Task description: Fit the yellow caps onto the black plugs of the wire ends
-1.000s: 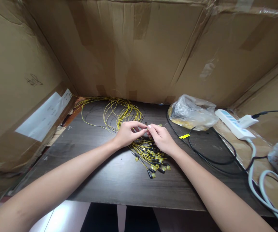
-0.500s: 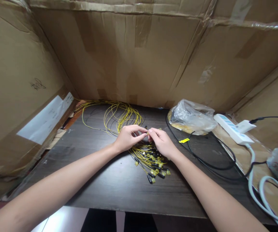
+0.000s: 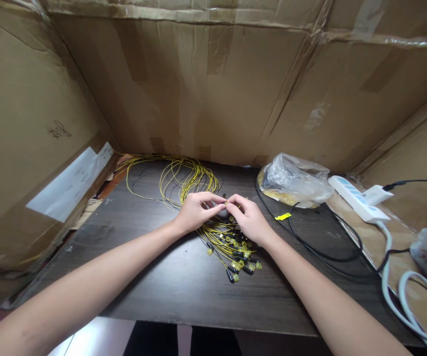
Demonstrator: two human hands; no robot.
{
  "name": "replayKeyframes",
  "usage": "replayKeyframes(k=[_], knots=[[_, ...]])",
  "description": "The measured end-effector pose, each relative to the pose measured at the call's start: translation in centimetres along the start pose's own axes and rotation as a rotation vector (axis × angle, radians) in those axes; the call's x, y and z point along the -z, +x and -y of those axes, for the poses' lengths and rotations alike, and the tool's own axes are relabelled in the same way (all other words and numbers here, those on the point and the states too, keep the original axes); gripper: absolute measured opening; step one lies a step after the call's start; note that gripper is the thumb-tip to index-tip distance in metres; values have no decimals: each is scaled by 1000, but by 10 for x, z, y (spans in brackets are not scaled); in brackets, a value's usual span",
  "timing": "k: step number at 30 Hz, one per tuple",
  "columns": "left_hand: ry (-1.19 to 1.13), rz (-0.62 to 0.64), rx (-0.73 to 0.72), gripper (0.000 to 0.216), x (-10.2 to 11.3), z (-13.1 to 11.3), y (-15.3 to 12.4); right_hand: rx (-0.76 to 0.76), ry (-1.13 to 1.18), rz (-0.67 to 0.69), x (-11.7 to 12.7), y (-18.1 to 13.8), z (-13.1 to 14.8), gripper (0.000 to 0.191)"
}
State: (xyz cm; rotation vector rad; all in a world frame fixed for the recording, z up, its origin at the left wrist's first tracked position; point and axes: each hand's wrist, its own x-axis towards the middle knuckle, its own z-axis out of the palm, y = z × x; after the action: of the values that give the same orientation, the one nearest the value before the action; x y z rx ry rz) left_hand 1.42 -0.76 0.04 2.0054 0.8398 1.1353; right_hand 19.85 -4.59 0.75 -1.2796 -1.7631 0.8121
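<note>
My left hand (image 3: 195, 213) and my right hand (image 3: 249, 217) meet fingertip to fingertip above the cable bundle. Both are closed in a pinch, thumb against index finger, around a small yellowish cap (image 3: 225, 203). The fingertips cover most of it, so its full shape and anything joined to it are hidden. Beneath the hands lie many thin yellow cables (image 3: 213, 231) with black connector ends (image 3: 230, 275), several wearing clear yellow caps (image 3: 259, 265). Behind my left hand the same cables run in loose loops (image 3: 200, 178) toward the far left of the table.
Cardboard walls (image 3: 183, 89) enclose the dark table (image 3: 154, 282) at the back and sides. At right are a clear plastic bag (image 3: 297, 180), a black cable (image 3: 320, 254) with a yellow tag (image 3: 283, 216), a white power strip (image 3: 357, 198) and its coiled white cord (image 3: 386, 277).
The right fingers have shifted: the index finger now arches higher and the thumb tip points more at the left fingertips. My left hand is nearly still, and the cables lie as before.
</note>
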Motion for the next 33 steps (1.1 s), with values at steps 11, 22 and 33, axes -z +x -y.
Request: replayKeyframes(k=[11,22,33], knots=[[-2,-7,-47,16,0,2,1,22,26,38,0,1,-2,33],[32,-8,-34,17,1,0,1,9,-38,40,0,0,-3,27],[-12,1,53,16,0,-2,1,56,-59,33,-1,-1,0,29]])
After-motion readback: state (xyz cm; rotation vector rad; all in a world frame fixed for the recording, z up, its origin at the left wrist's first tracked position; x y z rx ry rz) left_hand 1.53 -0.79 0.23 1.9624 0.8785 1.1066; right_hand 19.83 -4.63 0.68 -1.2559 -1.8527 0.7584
